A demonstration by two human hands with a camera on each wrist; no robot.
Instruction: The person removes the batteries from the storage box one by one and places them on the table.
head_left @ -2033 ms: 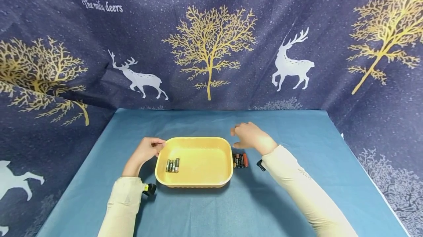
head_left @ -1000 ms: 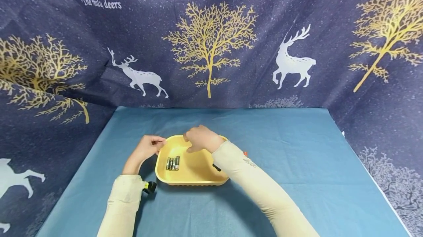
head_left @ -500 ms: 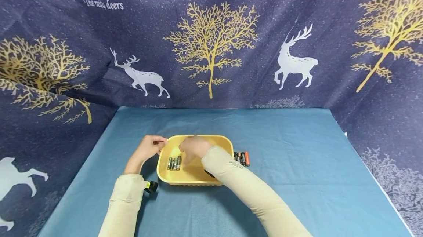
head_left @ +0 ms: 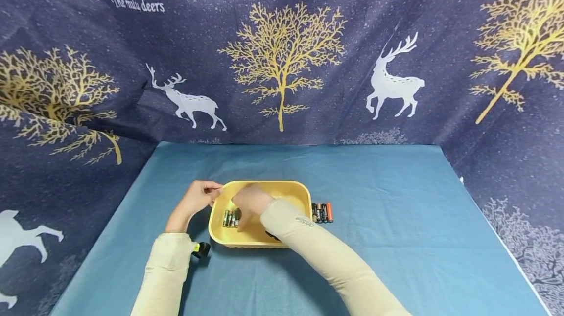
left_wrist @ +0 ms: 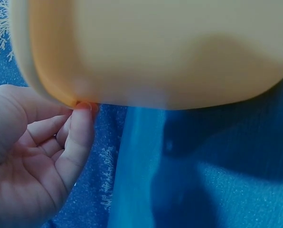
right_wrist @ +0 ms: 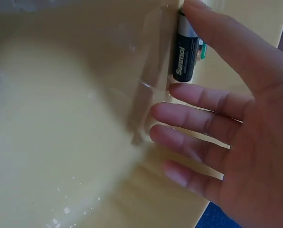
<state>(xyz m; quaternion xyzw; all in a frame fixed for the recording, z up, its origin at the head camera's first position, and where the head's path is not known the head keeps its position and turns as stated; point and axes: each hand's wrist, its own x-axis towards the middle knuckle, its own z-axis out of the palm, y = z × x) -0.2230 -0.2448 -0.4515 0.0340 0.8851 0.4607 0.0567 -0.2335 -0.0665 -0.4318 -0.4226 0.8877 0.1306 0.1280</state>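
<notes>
A yellow plastic tray (head_left: 282,243) stands on the blue cloth. My left hand (head_left: 196,203) pinches its far left corner by the rim, thumb and fingertips meeting there in the left wrist view. Inside the tray, at its left, several batteries (head_left: 228,218) lie side by side in a row. My right hand (head_left: 252,202) reaches down over the right end of this row. In the right wrist view its thumb and index finger pinch a dark battery (right_wrist: 185,52) marked "Sunmol" end to end, with the other fingers spread apart. A green battery (right_wrist: 203,50) shows behind it.
Just outside the tray's right wall lies another row of batteries (head_left: 323,212), black ones with an orange one at the right end. A dark printed curtain (head_left: 282,61) with trees and deer hangs behind the table (head_left: 383,184).
My right hand has moved left from above the outer battery row into the tray, then down onto the inner row's end battery. My left hand stays at the rim.
</notes>
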